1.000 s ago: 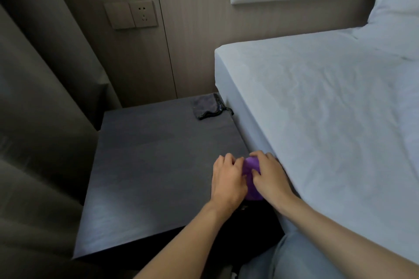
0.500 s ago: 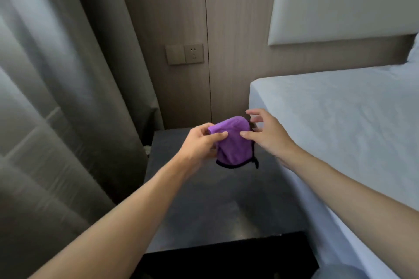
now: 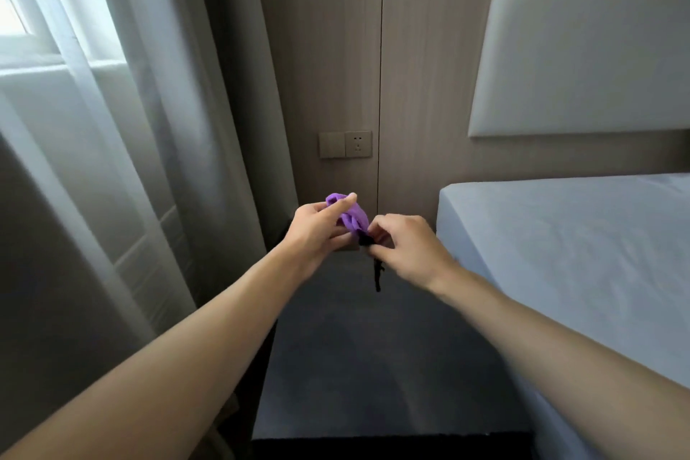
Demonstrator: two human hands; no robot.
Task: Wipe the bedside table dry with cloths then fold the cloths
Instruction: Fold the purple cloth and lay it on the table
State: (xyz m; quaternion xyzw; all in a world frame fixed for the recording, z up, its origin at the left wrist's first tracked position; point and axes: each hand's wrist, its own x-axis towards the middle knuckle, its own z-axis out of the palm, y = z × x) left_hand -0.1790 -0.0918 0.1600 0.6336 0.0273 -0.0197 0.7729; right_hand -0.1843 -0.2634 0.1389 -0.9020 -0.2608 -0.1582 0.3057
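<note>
A small purple cloth [image 3: 349,217] with a black edge hangs bunched in the air above the dark bedside table [image 3: 373,366]. My left hand [image 3: 317,230] pinches its upper part between thumb and fingers. My right hand [image 3: 405,246] grips its lower black-edged corner, and a black cord [image 3: 377,274] dangles below. The grey cloth seen earlier on the table is hidden behind my hands.
A bed with a white sheet [image 3: 578,273] runs along the table's right side, with a padded headboard [image 3: 582,60] above it. Grey curtains [image 3: 130,161] hang at the left. A wall switch and socket [image 3: 345,144] sit on the wood panel behind the table.
Both hands lifted the purple cloth off the table's near right corner and raised it. It is now bunched tighter between them. The view tilted upward.
</note>
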